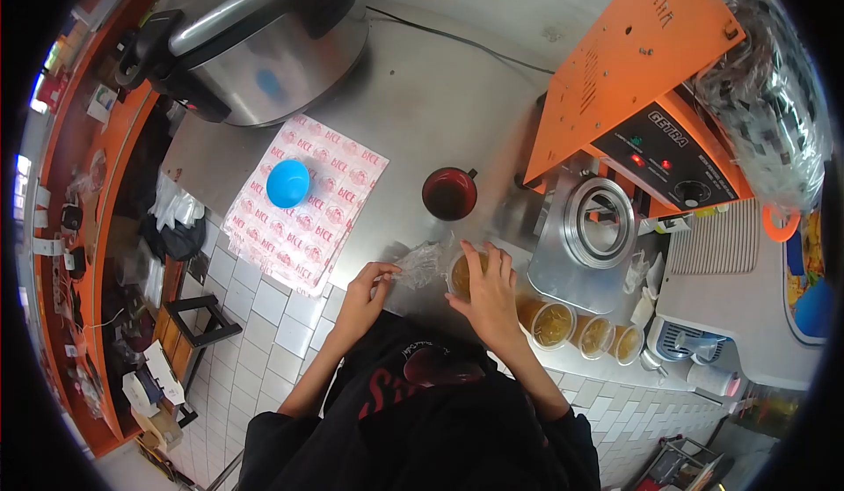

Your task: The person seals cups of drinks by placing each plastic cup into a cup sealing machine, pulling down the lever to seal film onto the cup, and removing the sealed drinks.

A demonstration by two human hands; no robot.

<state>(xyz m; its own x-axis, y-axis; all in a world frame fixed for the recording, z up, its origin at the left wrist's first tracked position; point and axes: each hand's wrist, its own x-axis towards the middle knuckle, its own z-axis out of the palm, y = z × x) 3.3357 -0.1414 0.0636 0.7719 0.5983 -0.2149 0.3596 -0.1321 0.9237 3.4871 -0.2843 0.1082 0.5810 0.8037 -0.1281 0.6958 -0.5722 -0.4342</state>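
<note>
Near the front edge of the bench [387, 218], I have the left hand [363, 294] pinching a flimsy clear bag [420, 264], the right hand [491, 299] curled over a filled cup [459, 276], likely heavier, squeezable, best held below its rim.

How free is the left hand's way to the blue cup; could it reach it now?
Probably yes: nothing visible stands between the left hand and the blue cup on the printed paper, though the hand seems to pinch clear plastic.
</note>
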